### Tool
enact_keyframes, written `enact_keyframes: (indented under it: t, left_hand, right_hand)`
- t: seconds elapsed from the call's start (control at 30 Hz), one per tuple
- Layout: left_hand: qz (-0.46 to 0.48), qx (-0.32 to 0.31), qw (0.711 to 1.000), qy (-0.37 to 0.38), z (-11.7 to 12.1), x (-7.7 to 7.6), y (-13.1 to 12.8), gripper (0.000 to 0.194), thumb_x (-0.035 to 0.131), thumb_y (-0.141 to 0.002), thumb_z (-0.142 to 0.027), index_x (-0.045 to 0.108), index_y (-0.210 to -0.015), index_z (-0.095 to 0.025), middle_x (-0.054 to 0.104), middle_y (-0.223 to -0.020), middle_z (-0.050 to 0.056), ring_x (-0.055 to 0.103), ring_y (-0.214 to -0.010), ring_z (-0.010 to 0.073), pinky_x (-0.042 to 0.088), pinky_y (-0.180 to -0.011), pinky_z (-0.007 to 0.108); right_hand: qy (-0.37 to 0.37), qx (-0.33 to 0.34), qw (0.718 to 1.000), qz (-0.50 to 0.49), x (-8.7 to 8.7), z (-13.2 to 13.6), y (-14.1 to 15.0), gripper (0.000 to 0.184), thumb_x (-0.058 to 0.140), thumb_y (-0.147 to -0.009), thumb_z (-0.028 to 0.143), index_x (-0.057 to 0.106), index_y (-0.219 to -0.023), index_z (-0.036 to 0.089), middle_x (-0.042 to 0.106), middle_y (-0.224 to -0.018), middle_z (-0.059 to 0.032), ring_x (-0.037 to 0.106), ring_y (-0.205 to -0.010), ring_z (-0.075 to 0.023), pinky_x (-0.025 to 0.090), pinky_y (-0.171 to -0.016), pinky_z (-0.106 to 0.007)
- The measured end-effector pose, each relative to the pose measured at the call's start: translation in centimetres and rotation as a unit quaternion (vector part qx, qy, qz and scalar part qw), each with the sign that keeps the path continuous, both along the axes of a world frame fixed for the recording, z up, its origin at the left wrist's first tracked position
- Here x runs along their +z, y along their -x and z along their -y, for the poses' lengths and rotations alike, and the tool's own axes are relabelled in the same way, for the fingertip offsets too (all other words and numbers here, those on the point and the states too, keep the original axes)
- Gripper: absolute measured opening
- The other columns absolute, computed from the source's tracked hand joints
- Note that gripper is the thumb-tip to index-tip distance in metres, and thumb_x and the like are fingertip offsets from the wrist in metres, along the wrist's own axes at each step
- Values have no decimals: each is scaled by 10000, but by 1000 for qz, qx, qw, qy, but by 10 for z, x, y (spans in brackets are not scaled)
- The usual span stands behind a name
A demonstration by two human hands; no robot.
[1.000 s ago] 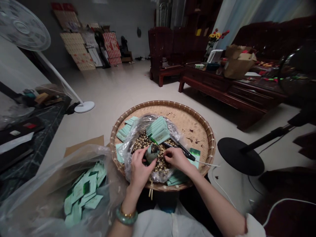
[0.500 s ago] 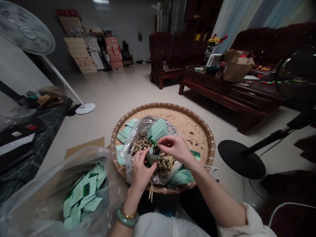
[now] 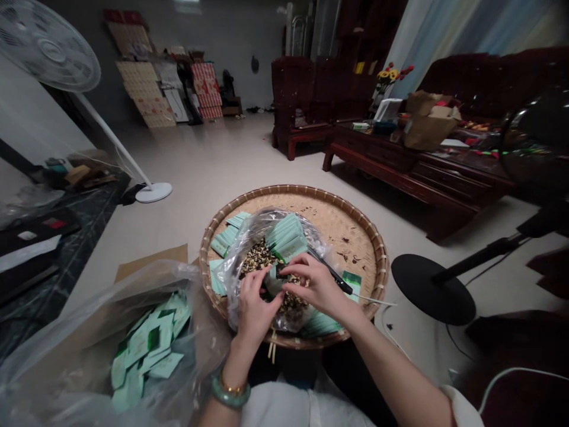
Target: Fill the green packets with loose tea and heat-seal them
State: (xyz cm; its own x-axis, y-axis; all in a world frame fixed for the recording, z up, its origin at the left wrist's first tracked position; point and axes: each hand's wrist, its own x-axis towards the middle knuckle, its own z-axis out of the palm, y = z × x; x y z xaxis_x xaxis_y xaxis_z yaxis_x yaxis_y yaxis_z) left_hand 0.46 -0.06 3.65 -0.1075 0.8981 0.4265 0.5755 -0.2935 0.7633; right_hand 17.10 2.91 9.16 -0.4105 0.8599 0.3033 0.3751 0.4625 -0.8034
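The round bamboo tray (image 3: 364, 243) carries a clear plastic bag (image 3: 231, 267) of dark and pale flakes (image 3: 258, 256) toward its front-left edge. Above them, the right hand (image 3: 317, 286) curls, whether pinching anything I can't tell, beside the left hand (image 3: 255, 303), which grasps a small green packet (image 3: 274, 283).

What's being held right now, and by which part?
The left hand holds a small green packet by its sides, between thumb and fingers. The right hand is close beside it; whether it grips cannot be told.
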Motion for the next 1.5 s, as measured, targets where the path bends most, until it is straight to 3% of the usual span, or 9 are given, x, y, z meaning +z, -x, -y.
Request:
enact_keyframes:
  t: [0.1,0.23,0.37,0.53,0.67,0.87,1.07,1.27,1.5]
  left_hand:
    - [-4,1,1000,1,1,1,-1,453,654,-716,-207,564,-1159,-225,558,-1023,72,564,-936,212,539,-649,295]
    - [-13,1,1000,-7,3,2,-2,449,655,-717,-204,559,-1155,-224,558,-1015,72,564,-934,215,538,-662,304]
    - [-27,1,999,-20,4,2,-3,460,656,-721,-199,546,-1167,-223,556,-1020,76,561,-941,219,532,-703,326]
    - [-55,0,998,-38,5,1,-5,462,654,-722,-187,540,-1169,-214,560,-1021,79,555,-973,234,525,-759,365]
    - [-60,4,997,-39,4,-1,-5,468,659,-724,-201,541,-1176,-224,561,-1028,78,555,-982,239,520,-764,362]
    - [-71,11,997,-40,6,-2,-11,496,650,-729,-202,530,-1209,-206,555,-1035,91,548,-969,242,477,-847,410]
    - [22,-32,999,35,1,7,-5,615,716,-676,-329,523,-1246,-204,586,-1158,112,525,-1104,278,407,-953,453]
    - [209,-145,937,241,-3,9,2,263,687,-669,-335,714,-841,-138,724,-810,68,648,-738,204,503,-695,295]
    - [179,-132,941,253,2,4,-10,224,713,-620,-317,633,-517,-135,544,-456,-37,467,-464,94,350,-470,198]
  right_hand:
    - [-2,-40,999,-24,-5,-3,5,108,623,-808,255,712,-836,201,590,-831,-43,571,-718,-135,473,-606,-240]
    - [-10,-64,997,-31,-2,-7,10,152,632,-801,286,707,-906,205,593,-783,-29,546,-632,-118,466,-604,-239]
    - [8,-90,995,-46,-4,-8,8,231,609,-805,282,664,-1007,187,632,-889,-53,582,-689,-131,475,-605,-233]
    - [60,-89,993,-53,-12,-9,5,130,601,-784,226,697,-857,176,694,-792,-39,631,-724,-159,494,-650,-258]
    - [-16,-80,996,-42,-4,-3,5,102,603,-798,207,699,-815,180,682,-763,-34,604,-687,-146,476,-658,-260]
    - [-132,-59,983,110,4,10,5,203,637,-803,363,682,-879,180,665,-809,-70,523,-795,-205,437,-703,-316]
    - [-94,-17,993,70,2,-1,-8,151,550,-869,255,643,-794,164,630,-744,-48,543,-727,-163,430,-669,-275]
    - [-21,-21,999,-35,7,-5,-25,146,579,-837,270,642,-773,156,631,-733,-30,568,-671,-132,430,-602,-225]
    - [-3,-101,993,-52,-12,-9,-19,265,608,-806,344,661,-645,141,610,-593,-6,534,-560,-117,393,-523,-212]
